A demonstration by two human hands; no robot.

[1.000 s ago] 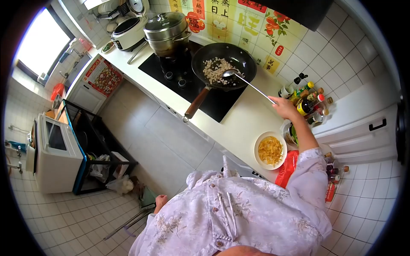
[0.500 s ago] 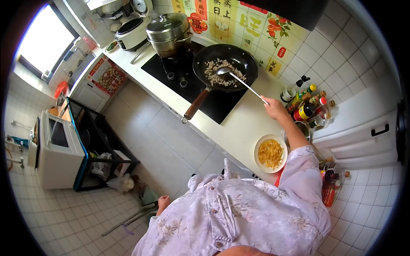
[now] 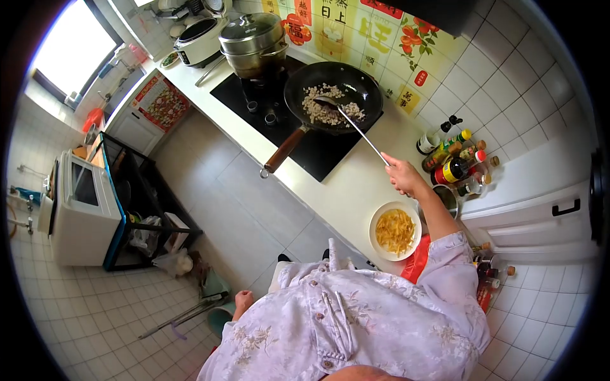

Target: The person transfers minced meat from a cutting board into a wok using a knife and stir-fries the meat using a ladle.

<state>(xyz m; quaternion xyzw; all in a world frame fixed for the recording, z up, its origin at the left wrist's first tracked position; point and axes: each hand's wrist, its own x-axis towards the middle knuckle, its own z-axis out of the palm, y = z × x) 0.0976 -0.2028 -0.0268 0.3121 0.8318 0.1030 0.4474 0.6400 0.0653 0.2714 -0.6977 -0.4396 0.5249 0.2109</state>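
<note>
My right hand is wrapped round the handle end of a long metal ladle. The ladle's bowl rests among browned minced meat in a dark wok on the black cooktop. The wok's wooden handle points toward the counter's front edge, with no hand on it. Low beside my body, my left hand hangs with its fingers curled in, holding nothing that I can see. A white bowl of yellow shredded food stands on the counter near my right forearm.
A lidded steamer pot stands on the cooktop, left of the wok. Sauce bottles crowd the counter's right end, by a metal bowl. Across the floor, a black rack stands beside a white oven.
My right hand has drawn the ladle slightly down and left, and its bowl has tipped over in the meat. The view has shifted a little. My left hand stays low.
</note>
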